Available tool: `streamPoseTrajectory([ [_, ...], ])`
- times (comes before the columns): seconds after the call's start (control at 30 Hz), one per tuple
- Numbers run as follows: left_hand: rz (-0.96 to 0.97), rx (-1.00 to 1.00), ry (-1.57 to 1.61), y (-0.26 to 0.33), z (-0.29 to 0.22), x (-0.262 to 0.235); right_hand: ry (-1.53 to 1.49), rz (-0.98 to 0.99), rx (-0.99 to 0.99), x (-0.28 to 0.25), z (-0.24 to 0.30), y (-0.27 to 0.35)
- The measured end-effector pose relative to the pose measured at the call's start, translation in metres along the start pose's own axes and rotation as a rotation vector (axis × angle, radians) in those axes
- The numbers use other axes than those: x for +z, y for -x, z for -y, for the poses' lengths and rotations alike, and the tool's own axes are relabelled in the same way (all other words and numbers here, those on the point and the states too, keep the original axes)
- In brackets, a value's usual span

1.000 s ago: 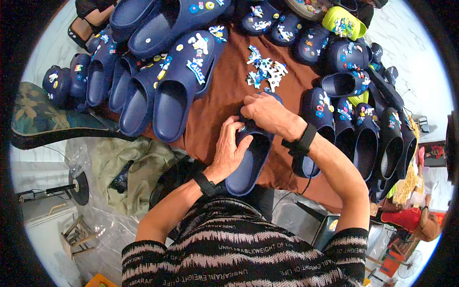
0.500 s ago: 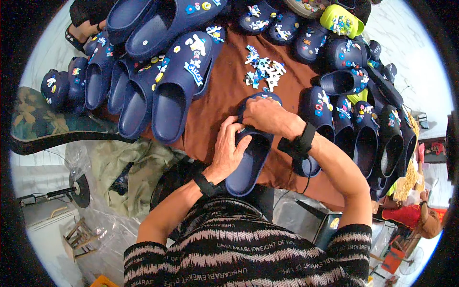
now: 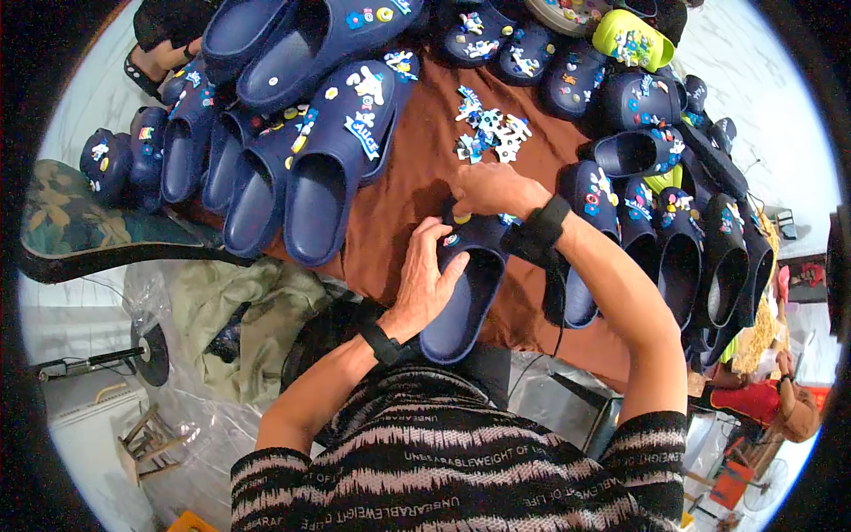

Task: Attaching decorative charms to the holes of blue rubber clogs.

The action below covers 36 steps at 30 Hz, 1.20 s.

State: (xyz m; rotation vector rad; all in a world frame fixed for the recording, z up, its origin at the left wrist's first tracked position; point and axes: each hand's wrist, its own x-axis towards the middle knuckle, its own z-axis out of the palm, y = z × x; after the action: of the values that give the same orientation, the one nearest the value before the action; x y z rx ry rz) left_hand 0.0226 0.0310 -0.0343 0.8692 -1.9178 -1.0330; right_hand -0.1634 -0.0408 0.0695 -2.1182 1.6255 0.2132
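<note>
A navy blue clog (image 3: 467, 293) lies toe-away on the brown cloth (image 3: 417, 177) in front of me. My left hand (image 3: 427, 279) grips its left side, fingers curled over the rim. My right hand (image 3: 492, 191) presses down on the toe, fingertips on small coloured charms there; a black band wraps that wrist. A small heap of loose white and blue charms (image 3: 489, 133) lies on the cloth just beyond the right hand.
Rows of navy clogs with charms fill the left (image 3: 328, 168) and right (image 3: 674, 239) of the table. A yellow-green clog (image 3: 629, 35) sits at the back. A camouflage cushion (image 3: 80, 222) and green cloth (image 3: 239, 301) lie at left.
The right hand has shifted slightly over the toe of the clog. The left hand keeps its grip on the side.
</note>
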Motion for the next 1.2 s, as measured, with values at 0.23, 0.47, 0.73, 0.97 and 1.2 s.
streamPoseTrajectory([
  [0.23,0.014,0.008,-0.028,0.001,0.001,0.003,0.357,-0.101,0.058,0.025,0.0,0.001],
  [0.47,0.017,0.039,0.006,-0.001,0.001,0.002,0.123,-0.217,0.021,0.019,-0.01,0.015],
  [0.73,-0.02,0.061,0.015,-0.002,0.001,0.003,-0.131,-0.208,-0.146,0.021,-0.007,0.027],
  [0.97,-0.028,0.063,-0.007,0.0,0.001,0.003,-0.019,-0.261,-0.112,0.026,-0.005,0.027],
  [1.2,-0.024,0.028,-0.026,0.007,-0.006,-0.01,-0.113,-0.475,0.12,0.004,-0.067,0.014],
])
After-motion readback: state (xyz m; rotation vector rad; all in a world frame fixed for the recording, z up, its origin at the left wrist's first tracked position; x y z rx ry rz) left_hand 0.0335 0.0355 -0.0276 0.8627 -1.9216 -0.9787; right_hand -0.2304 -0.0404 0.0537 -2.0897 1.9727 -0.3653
